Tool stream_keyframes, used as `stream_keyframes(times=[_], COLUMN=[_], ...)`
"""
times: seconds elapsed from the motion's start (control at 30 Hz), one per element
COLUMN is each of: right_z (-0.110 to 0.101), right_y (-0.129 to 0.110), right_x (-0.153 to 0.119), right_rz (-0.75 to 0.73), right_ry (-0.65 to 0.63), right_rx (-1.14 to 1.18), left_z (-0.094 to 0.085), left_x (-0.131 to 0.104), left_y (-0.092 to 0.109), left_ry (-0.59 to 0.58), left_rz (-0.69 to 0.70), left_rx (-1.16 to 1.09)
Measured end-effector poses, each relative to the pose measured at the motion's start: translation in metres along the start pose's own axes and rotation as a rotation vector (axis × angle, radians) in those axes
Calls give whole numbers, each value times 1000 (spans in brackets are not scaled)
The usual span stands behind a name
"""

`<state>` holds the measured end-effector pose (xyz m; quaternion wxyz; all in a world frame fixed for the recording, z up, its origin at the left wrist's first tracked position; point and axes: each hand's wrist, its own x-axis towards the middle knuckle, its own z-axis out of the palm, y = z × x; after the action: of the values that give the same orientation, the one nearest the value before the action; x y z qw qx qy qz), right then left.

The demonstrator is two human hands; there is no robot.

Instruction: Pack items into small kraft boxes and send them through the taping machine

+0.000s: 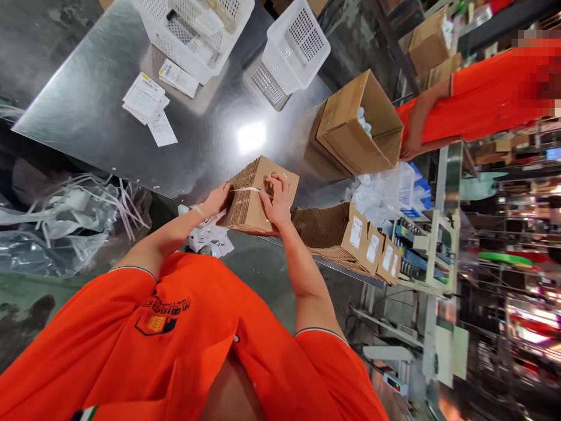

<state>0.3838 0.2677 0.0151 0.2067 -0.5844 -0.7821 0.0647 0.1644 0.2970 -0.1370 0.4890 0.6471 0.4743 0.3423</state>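
A bundle of folded cardboard boxes (245, 202) stands at the near edge of the metal table, with a narrow white strap (245, 189) running across it. My left hand (216, 200) grips the bundle's left side, its fingertips at the strap's left end. On the bundle's broad right face, my right hand (279, 202) rests with bent fingers, the thumb beside the strap's other end. Whether the thumb pinches the strap I cannot tell. Just right of that hand is a long row of folded cardboard boxes (322, 225), with white labels on several at its right end.
White perforated baskets (302, 44) and paper slips (144, 99) are on the metal table (87, 76). An open carton (346, 126) stands at right, beside a co-worker in orange (477, 99). Clear bags with white straps (74, 216) lie at left. Machinery (421, 251) stands beyond the row.
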Motion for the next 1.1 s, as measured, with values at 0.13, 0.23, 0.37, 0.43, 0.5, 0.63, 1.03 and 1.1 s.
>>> stream_keyframes(times=[0.13, 0.23, 0.37, 0.43, 0.5, 0.63, 1.03, 1.1], right_z=[1, 2, 3, 4, 5, 5, 7, -12], right_y=[0, 2, 2, 1, -1, -5, -4, 5], right_x=[0, 0, 2, 2, 3, 4, 13, 15], right_rz=[7, 8, -3, -7, -5, -6, -50, -69], right_ry=[-16, -24, -20, -15, -9, 4, 38, 12], right_rx=[1, 6, 15, 18, 18, 27, 128, 166], left_z=[0, -2, -8, -15, -23, -29, -133, -146], left_x=[4, 8, 15, 18, 19, 13, -24, -36], left_y=[13, 19, 19, 16, 13, 11, 79, 99], left_ry=[40, 46, 41, 47, 39, -6, 142, 90], left_rz=[-82, -107, -153, -148, -126, -141, 37, -10], left_rx=[262, 376, 370, 340, 293, 4, -507, -461])
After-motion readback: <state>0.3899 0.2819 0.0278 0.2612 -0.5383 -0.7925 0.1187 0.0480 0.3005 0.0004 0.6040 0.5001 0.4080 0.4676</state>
